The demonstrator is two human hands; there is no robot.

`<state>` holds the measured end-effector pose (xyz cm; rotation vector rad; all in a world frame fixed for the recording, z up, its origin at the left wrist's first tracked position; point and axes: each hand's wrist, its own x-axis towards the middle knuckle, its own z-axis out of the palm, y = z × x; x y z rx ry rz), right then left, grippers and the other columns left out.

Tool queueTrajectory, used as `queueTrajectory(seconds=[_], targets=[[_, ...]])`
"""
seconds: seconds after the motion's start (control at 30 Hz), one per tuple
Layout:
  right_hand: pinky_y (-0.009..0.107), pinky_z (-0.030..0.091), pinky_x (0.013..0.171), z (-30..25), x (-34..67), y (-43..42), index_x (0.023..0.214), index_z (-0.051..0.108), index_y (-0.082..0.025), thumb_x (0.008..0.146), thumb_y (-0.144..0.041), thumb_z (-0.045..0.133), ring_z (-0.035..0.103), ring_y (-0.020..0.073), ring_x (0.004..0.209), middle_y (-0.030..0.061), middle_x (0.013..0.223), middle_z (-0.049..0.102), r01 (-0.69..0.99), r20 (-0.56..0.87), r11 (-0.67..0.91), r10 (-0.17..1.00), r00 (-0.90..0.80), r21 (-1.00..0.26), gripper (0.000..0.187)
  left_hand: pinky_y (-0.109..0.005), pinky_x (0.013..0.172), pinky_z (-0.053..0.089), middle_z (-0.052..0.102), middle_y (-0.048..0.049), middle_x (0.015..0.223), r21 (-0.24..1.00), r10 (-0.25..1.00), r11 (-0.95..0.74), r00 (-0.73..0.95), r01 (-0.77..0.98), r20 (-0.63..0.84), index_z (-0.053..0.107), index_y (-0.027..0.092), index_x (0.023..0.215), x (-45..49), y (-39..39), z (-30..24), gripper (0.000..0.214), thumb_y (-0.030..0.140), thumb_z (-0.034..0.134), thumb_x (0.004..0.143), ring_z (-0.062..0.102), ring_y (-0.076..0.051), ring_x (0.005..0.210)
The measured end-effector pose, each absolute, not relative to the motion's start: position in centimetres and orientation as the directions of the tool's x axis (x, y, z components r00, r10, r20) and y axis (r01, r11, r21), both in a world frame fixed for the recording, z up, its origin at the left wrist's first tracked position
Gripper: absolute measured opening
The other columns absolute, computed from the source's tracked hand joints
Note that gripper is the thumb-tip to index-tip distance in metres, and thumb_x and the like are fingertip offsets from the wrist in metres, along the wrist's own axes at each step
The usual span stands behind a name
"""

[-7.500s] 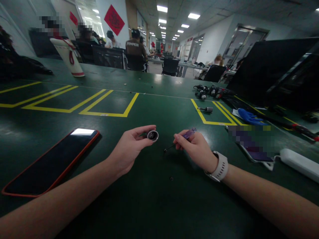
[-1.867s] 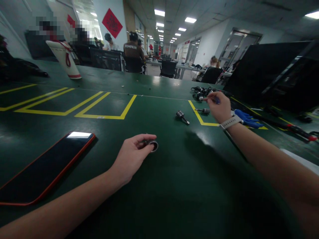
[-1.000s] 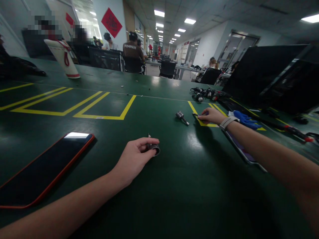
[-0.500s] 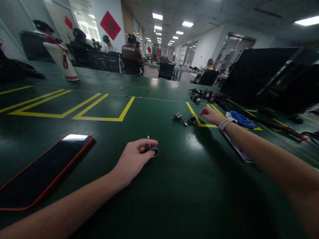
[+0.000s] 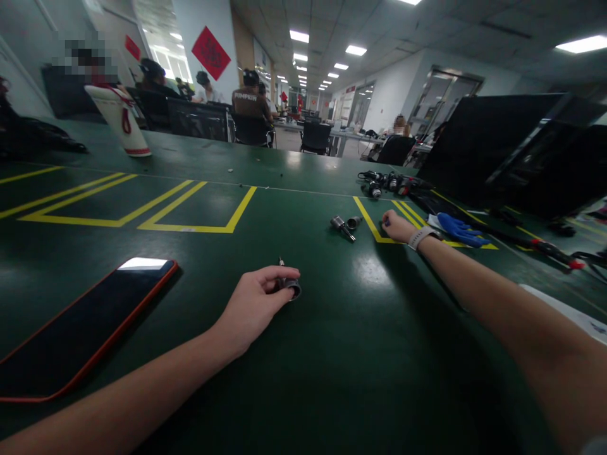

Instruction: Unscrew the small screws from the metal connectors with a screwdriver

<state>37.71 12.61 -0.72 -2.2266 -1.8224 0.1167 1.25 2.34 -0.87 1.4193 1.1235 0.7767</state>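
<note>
My left hand (image 5: 263, 297) is closed around a grey metal cylindrical part (image 5: 294, 288) with a round open end towards me. A thin tip sticks up behind the fingers, and the hand covers the rest. Farther off to the right, my right hand (image 5: 397, 226) has its fingers curled together over the yellow tape. A small dark bluish bit shows at its fingertips, too small to name. Left of that hand lie a metal cylinder with a thin shaft (image 5: 342, 228) and a short hollow metal piece (image 5: 353, 222), close together on the green tabletop (image 5: 303, 366).
A red-edged phone (image 5: 95, 322) lies at left. Blue gloves (image 5: 458, 229), a cluster of dark metal parts with cables (image 5: 384, 182) and a black monitor (image 5: 488, 145) are at right. A white vase (image 5: 118, 120) stands far left. People sit beyond the table.
The short hollow piece has shifted left, towards the shafted cylinder, and turned. My right hand has come slightly lower, its fingers more curled. My left hand stays put.
</note>
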Motion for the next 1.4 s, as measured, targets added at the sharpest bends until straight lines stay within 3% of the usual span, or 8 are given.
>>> queueTrajectory(seconds=[0.27,0.43,0.53,0.67,0.8,0.93,1.13,1.4], targets=[[0.041,0.05,0.08,-1.2,34.3,8.2,0.108,0.05,-0.01,0.089,-0.018,0.046,0.063,0.0247,0.091,0.0166,0.102,0.064,0.955,-0.008,-0.122,0.992,0.125,-0.27,0.021,-0.036,0.093,0.047,0.067,-0.0036,0.111,0.981,0.932,0.038,0.347,0.192,-0.104,0.066,0.022,0.1,1.1,2.5,-1.0,0.028,0.021,0.065,0.072,0.062,-0.019,0.103],[0.04,0.043,0.098,-1.4,29.6,1.5,0.098,0.048,-0.02,0.087,-0.019,0.045,0.047,0.0238,0.123,0.0138,0.135,0.048,0.933,0.013,0.102,0.994,-0.104,-0.346,0.012,-0.034,0.091,0.048,0.068,-0.0025,0.109,0.98,0.926,0.055,0.357,0.189,-0.121,0.066,0.023,0.101,1.1,2.7,-1.2,0.029,0.021,0.065,0.072,0.062,-0.018,0.101],[0.046,0.039,0.101,-1.1,26.3,-1.4,0.097,0.049,-0.021,0.086,-0.015,0.044,0.043,0.0235,0.128,0.0129,0.136,0.048,0.802,0.107,0.354,0.932,-0.347,-0.481,0.013,-0.034,0.09,0.048,0.068,-0.0028,0.108,0.977,0.937,0.043,0.331,0.211,-0.113,0.067,0.023,0.1,1.2,2.6,-1.3,0.029,0.022,0.066,0.071,0.062,-0.019,0.101],[0.041,0.043,0.097,0.0,22.9,-2.3,0.101,0.053,-0.022,0.086,-0.013,0.046,0.05,0.0199,0.121,0.0086,0.131,0.053,0.638,0.176,0.492,0.852,-0.493,-0.593,0.018,-0.033,0.088,0.049,0.068,-0.0028,0.107,0.979,0.941,0.043,0.321,0.2,-0.107,0.066,0.023,0.101,1.2,2.3,-1.2,0.03,0.02,0.065,0.072,0.063,-0.018,0.099],[0.034,0.051,0.078,0.9,21.9,-1.6,0.104,0.057,-0.021,0.09,-0.025,0.048,0.064,0.0162,0.089,0.0053,0.096,0.068,0.425,0.372,0.46,0.886,-0.276,-0.78,0.018,-0.033,0.087,0.05,0.069,-0.0036,0.104,0.982,0.933,0.074,0.336,0.176,-0.13,0.065,0.021,0.104,1.1,2.2,-0.9,0.031,0.018,0.063,0.073,0.064,-0.018,0.096],[0.025,0.047,0.056,0.7,22.4,-1.2,0.083,0.063,-0.018,0.089,-0.034,0.051,0.059,0.0107,0.06,-0.0006,0.065,0.063,0.186,0.342,0.345,0.938,-0.045,-0.92,0.021,-0.034,0.088,0.05,0.069,-0.0045,0.106,0.98,0.936,0.086,0.322,0.178,-0.14,0.066,0.02,0.102,1.2,2.2,-0.7,0.031,0.015,0.064,0.071,0.064,-0.018,0.096],[0.023,0.047,0.054,0.3,22.2,-1.4,0.079,0.063,-0.016,0.087,-0.037,0.053,0.059,0.0099,0.058,-0.0005,0.062,0.063,0.123,0.196,0.214,0.97,-0.147,-0.969,0.025,-0.035,0.09,0.049,0.068,-0.0057,0.109,0.985,0.944,0.112,0.295,0.129,-0.146,0.067,0.019,0.101,1.4,2.0,-0.4,0.032,0.013,0.065,0.069,0.063,-0.02,0.099],[0.024,0.049,0.055,-0.2,21.6,-1.3,0.082,0.061,-0.015,0.087,-0.038,0.051,0.06,0.0108,0.061,0.0008,0.066,0.063,0.228,0.187,0.241,0.954,-0.234,-0.943,0.026,-0.036,0.093,0.047,0.067,-0.0055,0.11,0.991,0.945,0.101,0.305,0.082,-0.122,0.067,0.02,0.101,1.4,1.9,-0.5,0.034,0.011,0.064,0.069,0.063,-0.019,0.099]])
